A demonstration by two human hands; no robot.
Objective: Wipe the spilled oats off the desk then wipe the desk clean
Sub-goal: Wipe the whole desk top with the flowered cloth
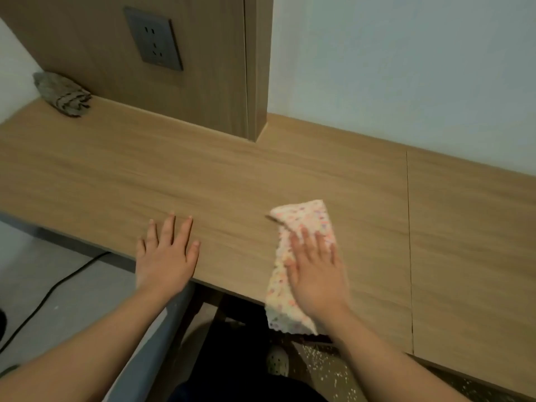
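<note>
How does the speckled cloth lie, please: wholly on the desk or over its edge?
Partly over: the cloth hangs past the desk at its near end.

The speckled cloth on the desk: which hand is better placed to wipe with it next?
Probably the right. The right hand lies flat on the speckled cloth at the front edge of the desk; the left hand rests open on bare wood, apart from the cloth.

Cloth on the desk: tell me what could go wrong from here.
1. The cloth hangs over the desk edge under the flat right hand; it may slip off.
2. Pale specks, likely oats, lie below that edge and may get trodden about.
</note>
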